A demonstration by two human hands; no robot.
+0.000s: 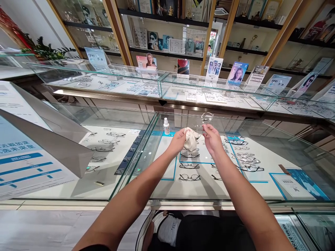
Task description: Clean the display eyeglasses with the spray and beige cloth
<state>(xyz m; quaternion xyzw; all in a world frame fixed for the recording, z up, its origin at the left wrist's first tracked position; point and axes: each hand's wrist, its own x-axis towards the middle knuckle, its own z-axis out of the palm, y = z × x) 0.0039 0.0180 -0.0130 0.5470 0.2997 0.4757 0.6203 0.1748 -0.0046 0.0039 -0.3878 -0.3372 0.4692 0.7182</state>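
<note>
Above the glass display case, my left hand (178,140) is closed on a cream-coloured cloth (191,140) that hangs bunched from the fingers. My right hand (212,137) pinches a thin-rimmed pair of glasses (207,118) by the frame. One lens stands up above the right fingertips; the other part of the glasses is at the cloth and partly covered by it. A small white bottle (166,126) stands upright on the glass top, left of and beyond my left hand.
Rows of eyeglasses (190,177) lie inside the case under my forearms. A folded cardboard sign (34,153) stands on the left. Across a gap runs a second glass counter (162,85) with several upright cards. Shelves (167,52) line the wall behind it.
</note>
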